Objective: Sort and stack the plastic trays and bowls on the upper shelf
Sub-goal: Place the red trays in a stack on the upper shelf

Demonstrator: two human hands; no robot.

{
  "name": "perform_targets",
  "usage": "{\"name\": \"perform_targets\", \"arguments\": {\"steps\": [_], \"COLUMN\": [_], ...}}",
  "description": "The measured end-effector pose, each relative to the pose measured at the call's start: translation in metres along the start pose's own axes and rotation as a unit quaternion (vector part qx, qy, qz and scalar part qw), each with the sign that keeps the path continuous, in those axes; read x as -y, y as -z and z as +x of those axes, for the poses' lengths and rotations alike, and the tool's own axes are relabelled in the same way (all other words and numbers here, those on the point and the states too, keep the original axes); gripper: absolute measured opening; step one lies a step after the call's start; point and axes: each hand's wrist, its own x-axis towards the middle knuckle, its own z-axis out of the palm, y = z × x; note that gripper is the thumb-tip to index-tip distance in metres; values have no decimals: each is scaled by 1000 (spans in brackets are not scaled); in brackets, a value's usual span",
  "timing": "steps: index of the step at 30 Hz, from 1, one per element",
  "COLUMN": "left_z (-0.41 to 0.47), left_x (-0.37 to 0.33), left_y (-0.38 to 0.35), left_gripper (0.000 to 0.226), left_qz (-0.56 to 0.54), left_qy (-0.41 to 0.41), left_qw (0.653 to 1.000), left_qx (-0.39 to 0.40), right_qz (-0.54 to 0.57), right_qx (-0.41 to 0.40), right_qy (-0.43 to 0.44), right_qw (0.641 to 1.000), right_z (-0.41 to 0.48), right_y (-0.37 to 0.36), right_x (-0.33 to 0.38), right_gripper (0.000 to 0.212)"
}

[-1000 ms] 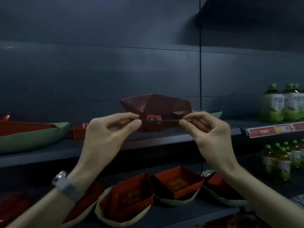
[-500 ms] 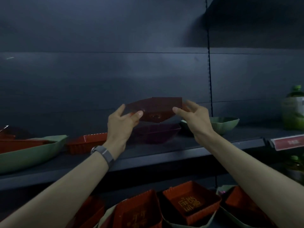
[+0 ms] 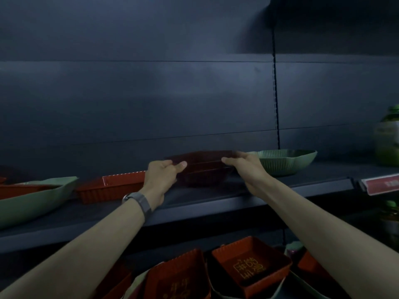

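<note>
Maroon bowl (image 3: 205, 169), dark and faceted, sits at the centre of the frame on the upper shelf (image 3: 216, 201). Under its rim 2 or 3 parallel edges show, so it looks to be nesting into others of its kind, though the gloom keeps me from counting them. The left hand (image 3: 163, 175), just left of centre with a watch (image 3: 140, 202) on its wrist, pinches the bowl's left rim between thumb and fingers. The right hand (image 3: 245, 167) pinches the right rim the same way, so both sets of fingers are narrow and holding the maroon bowl. The step in hand seems to be seating it on the stack. To do it well, keep the rim level, line its facets up with those below, press down evenly on both sides, and let go only once it sits flush, minding the green ribbed bowl (image 3: 287, 162) just beside the right hand. A red fluted tray (image 3: 112, 187) stands near the left hand, and at the far left edge a green boat-shaped bowl (image 3: 32, 203) carries a flat red tray (image 3: 28, 188); these look unsorted. As for writing, a lettered red tray (image 3: 252, 266) at the bottom of the frame bears gold characters I cannot read with confidence. The red price strip (image 3: 382, 184) and the bottle (image 3: 388, 141) at the right edge are too blurred to read.
</note>
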Motion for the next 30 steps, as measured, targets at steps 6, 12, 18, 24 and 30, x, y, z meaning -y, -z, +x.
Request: {"name": "perform_targets", "arguments": {"steps": [6,12,18,24,30], "left_z": [3,21,12,8,4], "left_x": [13,35,28,25,22], "left_y": [-9,-8,-4,5,12], "left_gripper": [68,85,84,65,87], "left_qz": [-3,8,-14,17,55], "left_qy": [37,28,39,37,32], "left_qw": [999,999,998,997,997], "left_qx": [-11,-41,-40,-62,-38], "right_qz": [-10,-43,-72,-89,-145], "right_qx": [-20,-39,-45,-8,-21], "right_qy": [-32,-27,-28,-44,-36], "right_qw": [999,998,996,995,989], "right_z": [4,5,1,8,-2], "right_y": [-7,-11,-15,-18,-16], "right_x": [-9,-13,-8,-13,-5], "right_gripper": [41,38,15,39,32]}}
